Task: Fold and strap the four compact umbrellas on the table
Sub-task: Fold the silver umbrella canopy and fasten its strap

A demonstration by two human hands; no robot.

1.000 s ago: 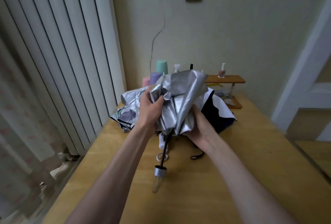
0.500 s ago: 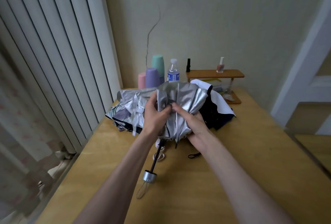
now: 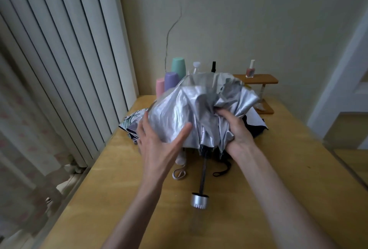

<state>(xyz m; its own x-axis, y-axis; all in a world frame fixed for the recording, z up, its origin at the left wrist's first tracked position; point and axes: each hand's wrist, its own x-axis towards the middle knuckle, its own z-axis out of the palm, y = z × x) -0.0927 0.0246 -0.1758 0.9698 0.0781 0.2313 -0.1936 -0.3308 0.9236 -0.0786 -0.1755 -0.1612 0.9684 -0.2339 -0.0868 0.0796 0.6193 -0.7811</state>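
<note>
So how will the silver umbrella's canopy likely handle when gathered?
Probably floppy: the silver canopy bunches into creases where the right hand grips it. Likely slick, given its sheen. The straight shaft below it looks rigid.

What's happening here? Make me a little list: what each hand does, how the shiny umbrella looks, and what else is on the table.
left hand: open, fingers straight on the silver umbrella
right hand: bunching its crumpled canopy
silver umbrella: unstrapped, shaft out, handle toward the person
other umbrellas: floral umbrella and dark umbrella, lying loose behind
table back: three cups, nail polish
</note>
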